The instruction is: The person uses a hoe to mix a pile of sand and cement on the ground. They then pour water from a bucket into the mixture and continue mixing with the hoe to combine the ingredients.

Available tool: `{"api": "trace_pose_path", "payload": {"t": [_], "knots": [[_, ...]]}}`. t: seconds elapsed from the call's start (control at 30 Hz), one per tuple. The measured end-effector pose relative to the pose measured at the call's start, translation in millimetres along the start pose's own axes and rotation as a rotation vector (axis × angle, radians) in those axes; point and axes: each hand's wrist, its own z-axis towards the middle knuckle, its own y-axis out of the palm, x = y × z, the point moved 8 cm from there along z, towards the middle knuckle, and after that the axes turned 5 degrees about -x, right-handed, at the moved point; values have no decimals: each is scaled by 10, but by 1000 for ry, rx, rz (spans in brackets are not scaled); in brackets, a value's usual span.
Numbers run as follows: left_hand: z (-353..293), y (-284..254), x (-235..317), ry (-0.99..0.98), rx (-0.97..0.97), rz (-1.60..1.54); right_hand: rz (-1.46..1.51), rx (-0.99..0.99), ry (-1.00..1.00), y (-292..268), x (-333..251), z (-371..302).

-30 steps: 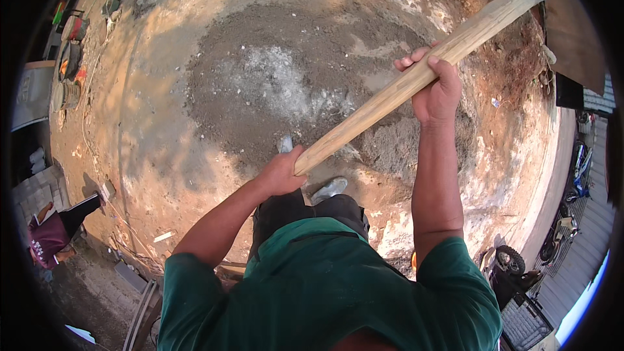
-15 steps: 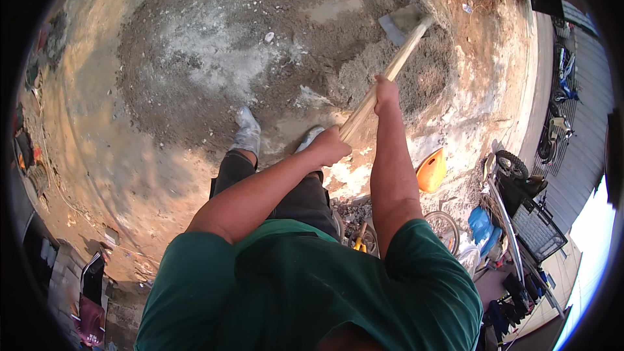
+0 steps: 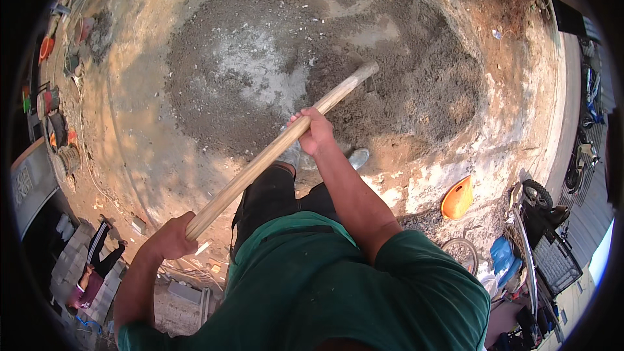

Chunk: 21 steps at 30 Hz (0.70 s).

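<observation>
A hoe with a thick, pale wooden handle (image 3: 250, 175) slants across in front of me, from lower left to upper right. My left hand (image 3: 173, 236) is wrapped round its near end, low on the left. Farther up, my right hand (image 3: 314, 131) grips the handle near its middle, above my feet. The far end of the handle lies over a wide heap of grey sand and cement mix (image 3: 416, 84). I cannot see the hoe's blade at this moment. Whitish powder (image 3: 257, 68) covers the heap's left part.
My covered foot (image 3: 359, 158) stands at the heap's near edge. An orange plastic container (image 3: 457, 197) lies to the right, near a wheel (image 3: 461, 255) and a blue bag (image 3: 504, 257). Motorbikes stand at the far right. Another person (image 3: 97, 266) is at the lower left.
The hoe has swung back left and toward me; its blade, visible before at the upper right, is out of sight. My left hand has moved down and left, my right hand leftward and nearer.
</observation>
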Motion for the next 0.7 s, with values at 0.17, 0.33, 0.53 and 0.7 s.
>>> {"api": "trace_pose_path", "payload": {"t": [0.17, 0.33, 0.53, 0.7], "knots": [[-937, 489, -667, -153, 306, 195, -110, -373, 198, 683, 487, -871], [640, 977, 111, 49, 435, 19, -375, -640, -192, 711, -1292, -1566], [2719, 1562, 4279, 822, 316, -55, -566, -90, -1260, -122, -4650, -2722], [3032, 1724, 6042, 905, 170, -185, -747, 429, -1148, -1229, -5439, -2348]]}}
